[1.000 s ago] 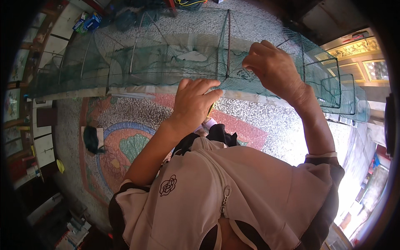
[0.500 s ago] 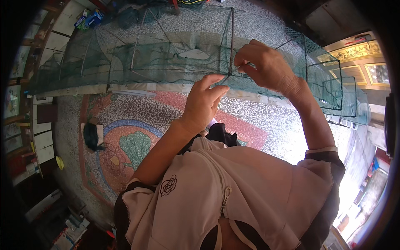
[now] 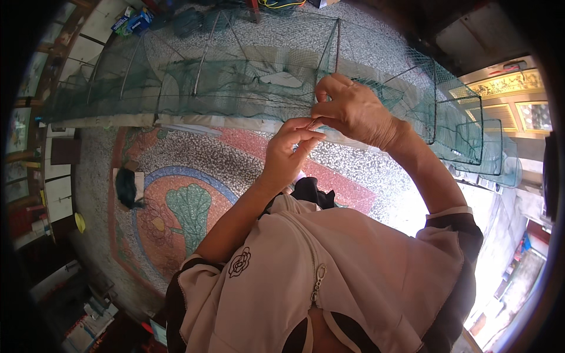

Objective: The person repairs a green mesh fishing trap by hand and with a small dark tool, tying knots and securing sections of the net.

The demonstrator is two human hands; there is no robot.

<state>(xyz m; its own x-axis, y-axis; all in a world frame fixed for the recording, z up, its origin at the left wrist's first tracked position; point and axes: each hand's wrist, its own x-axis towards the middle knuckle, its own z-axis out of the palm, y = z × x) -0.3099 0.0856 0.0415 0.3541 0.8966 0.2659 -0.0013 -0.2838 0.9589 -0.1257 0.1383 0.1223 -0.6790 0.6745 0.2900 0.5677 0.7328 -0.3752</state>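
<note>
A long green mesh net trap, stretched over thin dark metal frames, runs across the view in front of me. At its near lower edge, by the foot of one upright frame rod, my two hands meet. My left hand has thumb and forefinger closing on the edge of the netting. From the right my right hand comes over the mesh, its fingers curled in a pinch close to the left fingertips. Whatever small thing the right fingers hold is too fine to make out. The rod's lower end is hidden behind the right hand.
Below the trap lies a speckled terrazzo floor with a coloured leaf pattern. A dark green bundle rests on a pale piece at the left. Blue boxes stand at the far left, and gilded panels at the right.
My right hand has moved left and down, from above the netting to the left fingertips. The left hand stays near the net's edge, its fingers drawn closer together.
</note>
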